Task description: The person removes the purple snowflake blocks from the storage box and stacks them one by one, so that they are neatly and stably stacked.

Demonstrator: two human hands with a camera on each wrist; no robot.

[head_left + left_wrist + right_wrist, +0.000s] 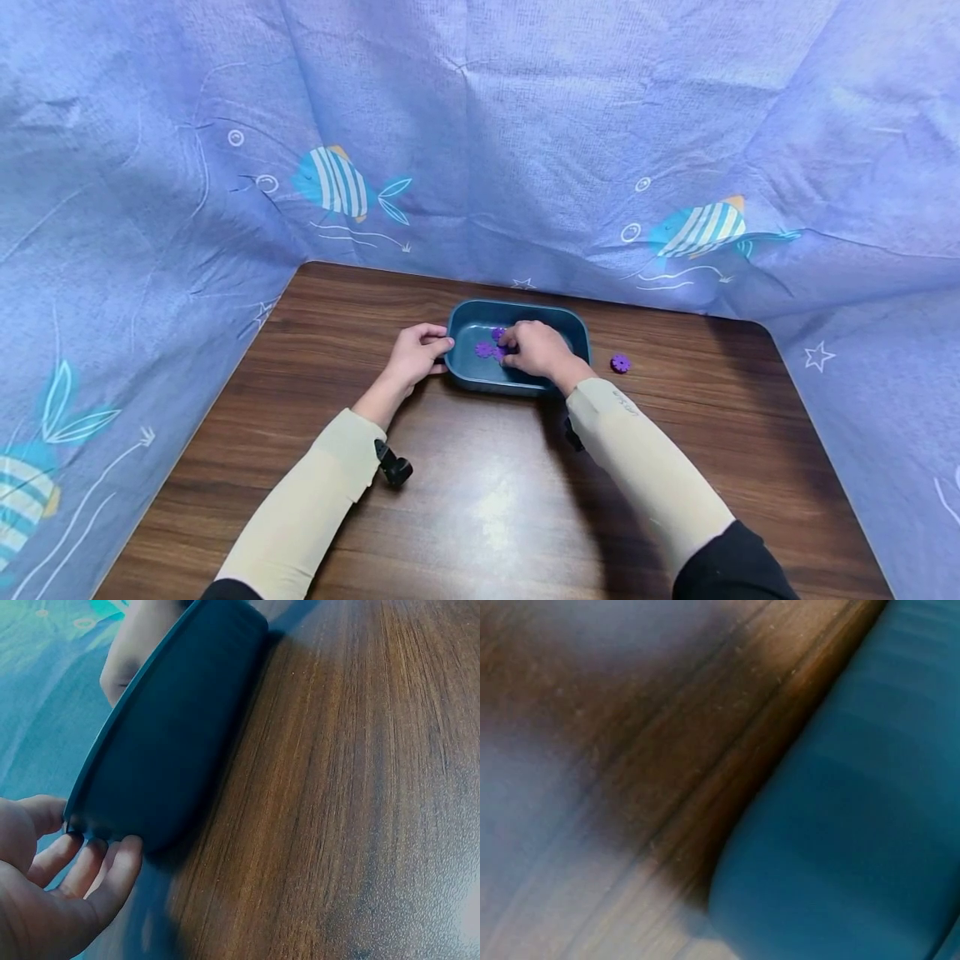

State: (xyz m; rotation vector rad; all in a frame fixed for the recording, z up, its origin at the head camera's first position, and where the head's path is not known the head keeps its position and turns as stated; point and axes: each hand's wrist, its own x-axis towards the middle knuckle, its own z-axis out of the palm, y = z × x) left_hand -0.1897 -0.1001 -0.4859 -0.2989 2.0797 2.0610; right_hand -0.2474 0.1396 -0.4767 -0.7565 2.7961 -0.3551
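A dark teal oblong tray (517, 389) with rounded corners stands on the table. At its left end my left hand (415, 357) holds the rim, thumb on top. The left wrist view shows the fingertips of this hand (67, 892) against the tray's outer wall (161, 742). Reaching over the near side, my right hand (542, 348) has its fingers down inside the tray. Between its thumb and fingertips is a purple flower-shaped disc (499, 354), partly hidden. Beside it in the tray lie another purple disc (483, 350) and a third disc (497, 333).
One more purple flower-shaped disc (620, 363) lies on the wooden table (465, 467), just right of the tray. Behind the table hangs a blue fabric sheet (540, 150) printed with fish. The right wrist view shows only the tray's outer wall (847, 817) and the tabletop.
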